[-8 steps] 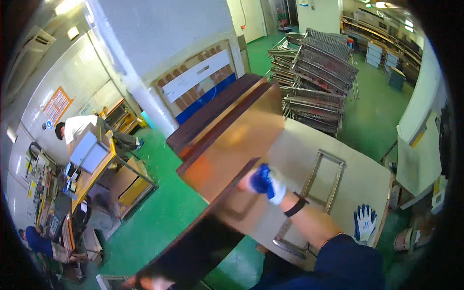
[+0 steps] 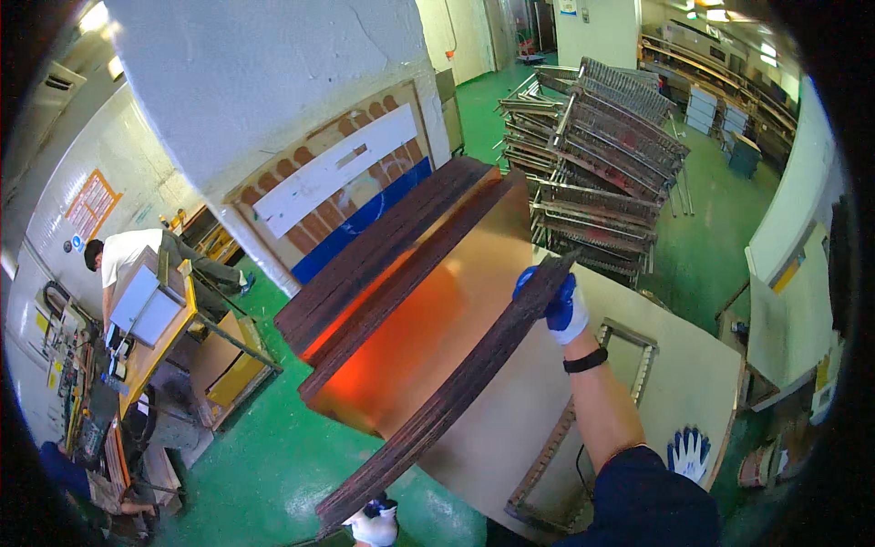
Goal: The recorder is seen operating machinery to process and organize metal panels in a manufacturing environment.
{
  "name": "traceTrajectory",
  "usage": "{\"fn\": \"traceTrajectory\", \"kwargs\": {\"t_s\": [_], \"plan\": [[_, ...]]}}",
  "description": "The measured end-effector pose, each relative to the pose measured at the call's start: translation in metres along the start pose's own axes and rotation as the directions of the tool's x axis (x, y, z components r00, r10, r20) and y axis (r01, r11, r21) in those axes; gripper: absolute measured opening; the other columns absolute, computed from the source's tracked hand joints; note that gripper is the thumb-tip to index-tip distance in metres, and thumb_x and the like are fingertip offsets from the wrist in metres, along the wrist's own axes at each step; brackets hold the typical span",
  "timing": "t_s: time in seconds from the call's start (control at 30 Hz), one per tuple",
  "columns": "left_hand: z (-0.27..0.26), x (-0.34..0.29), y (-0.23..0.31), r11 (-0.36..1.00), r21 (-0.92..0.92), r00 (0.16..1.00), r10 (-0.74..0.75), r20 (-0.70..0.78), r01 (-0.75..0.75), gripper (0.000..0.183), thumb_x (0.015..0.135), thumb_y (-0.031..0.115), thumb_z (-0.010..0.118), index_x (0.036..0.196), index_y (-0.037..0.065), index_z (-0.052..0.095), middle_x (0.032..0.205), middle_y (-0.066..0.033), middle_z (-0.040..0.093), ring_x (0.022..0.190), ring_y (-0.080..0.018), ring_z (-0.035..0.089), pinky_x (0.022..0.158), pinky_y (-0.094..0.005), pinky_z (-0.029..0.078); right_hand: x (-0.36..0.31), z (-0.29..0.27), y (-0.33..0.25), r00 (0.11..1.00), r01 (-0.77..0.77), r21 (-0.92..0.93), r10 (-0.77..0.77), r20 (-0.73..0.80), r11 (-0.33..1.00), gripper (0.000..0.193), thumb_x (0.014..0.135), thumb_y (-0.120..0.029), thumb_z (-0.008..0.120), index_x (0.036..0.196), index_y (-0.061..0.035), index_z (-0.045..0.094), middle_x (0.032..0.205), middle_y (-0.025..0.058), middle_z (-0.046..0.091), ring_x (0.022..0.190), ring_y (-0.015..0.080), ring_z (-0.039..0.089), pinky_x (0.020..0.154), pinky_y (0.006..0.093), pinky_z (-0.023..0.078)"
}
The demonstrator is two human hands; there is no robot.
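Note:
A long, curved stack of thin sheets with rough dark-brown edges (image 2: 447, 392) slants across the middle, held by both hands. My right hand (image 2: 567, 314), in a blue and white glove, is closed round its far end. My left hand (image 2: 374, 526), gloved white with dark parts, grips the near end at the lower edge; its fingers are mostly hidden. Just beyond lie shiny copper-coloured sheets (image 2: 456, 310) with a dark-edged stack (image 2: 410, 273) on them and another dark-edged stack (image 2: 383, 246) behind. They rest on a pale tabletop (image 2: 674, 365).
A metal frame (image 2: 643, 342) lies on the tabletop near my right forearm, and a loose blue and white glove (image 2: 690, 453) near its right edge. Piled metal racks (image 2: 602, 164) stand beyond. At left, a person in a white top (image 2: 137, 255) bends over a workbench (image 2: 159, 342).
The held stack has turned from showing a broad dark face to its layered edge. My right hand has moved right and slightly up; my left hand has shifted right.

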State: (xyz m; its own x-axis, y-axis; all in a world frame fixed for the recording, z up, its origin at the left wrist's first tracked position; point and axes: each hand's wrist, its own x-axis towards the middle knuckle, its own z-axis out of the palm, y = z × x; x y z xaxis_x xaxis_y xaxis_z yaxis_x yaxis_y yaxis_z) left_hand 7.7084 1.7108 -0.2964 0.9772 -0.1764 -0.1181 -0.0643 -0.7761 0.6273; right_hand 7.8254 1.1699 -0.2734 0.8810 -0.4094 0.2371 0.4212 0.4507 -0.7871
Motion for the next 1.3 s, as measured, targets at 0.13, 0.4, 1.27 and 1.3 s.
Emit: {"fn": "traceTrajectory", "kwargs": {"t_s": [0.13, 0.4, 1.27, 1.3], "plan": [[0.021, 0.051, 0.045, 0.915, -0.104, 0.904, 0.358, -0.234, -0.389, 0.035, 0.091, 0.025, 0.062, 0.116, 0.001, 0.064, 0.104, -0.0157, 0.07, 0.095, -0.0322, 0.067, 0.083, -0.0425, 0.051, 0.048, 0.002, -0.013, 0.98, 0.045, 0.17, -0.076, 0.181, 0.984, 0.077, 0.087, -0.067, 0.057, 0.124, -0.0002, 0.055, 0.112, 0.0141, 0.064, 0.102, 0.0296, 0.062, 0.092, 0.0452, 0.051], [0.041, 0.077, 0.052, 0.999, -0.036, 0.989, 0.027, -0.147, -0.033, 0.038, 0.082, 0.023, 0.078, 0.109, -0.001, 0.063, 0.096, -0.0159, 0.068, 0.085, -0.0289, 0.066, 0.079, -0.0374, 0.054, 0.077, -0.025, 0.038, 0.995, 0.093, 0.111, -0.097, 0.028, 0.99, 0.073, 0.094, -0.064, 0.047, 0.13, -0.0005, 0.053, 0.118, 0.0138, 0.064, 0.105, 0.0295, 0.062, 0.093, 0.0449, 0.051], [-0.032, 0.093, 0.147, 0.997, 0.063, 0.999, -0.045, 0.008, 0.045, 0.024, 0.081, 0.023, 0.073, 0.104, 0.014, 0.071, 0.098, -0.0103, 0.072, 0.091, -0.029, 0.068, 0.084, -0.0386, 0.053, 0.096, 0.011, 0.016, 0.998, 0.039, 0.166, -0.032, -0.044, 0.985, 0.061, 0.103, -0.056, 0.033, 0.128, -0.0052, 0.057, 0.121, 0.0102, 0.064, 0.111, 0.0227, 0.059, 0.102, 0.0361, 0.044], [-0.038, 0.094, 0.155, 0.962, 0.216, 0.985, -0.172, 0.005, 0.166, 0.026, 0.082, 0.031, 0.073, 0.104, 0.017, 0.072, 0.099, -0.0097, 0.073, 0.093, -0.0284, 0.068, 0.084, -0.039, 0.053, 0.101, 0.002, 0.019, 0.998, 0.049, 0.153, -0.043, -0.039, 0.987, 0.061, 0.103, -0.056, 0.033, 0.128, -0.0052, 0.057, 0.121, 0.0102, 0.064, 0.111, 0.0227, 0.059, 0.102, 0.0361, 0.044]]}}
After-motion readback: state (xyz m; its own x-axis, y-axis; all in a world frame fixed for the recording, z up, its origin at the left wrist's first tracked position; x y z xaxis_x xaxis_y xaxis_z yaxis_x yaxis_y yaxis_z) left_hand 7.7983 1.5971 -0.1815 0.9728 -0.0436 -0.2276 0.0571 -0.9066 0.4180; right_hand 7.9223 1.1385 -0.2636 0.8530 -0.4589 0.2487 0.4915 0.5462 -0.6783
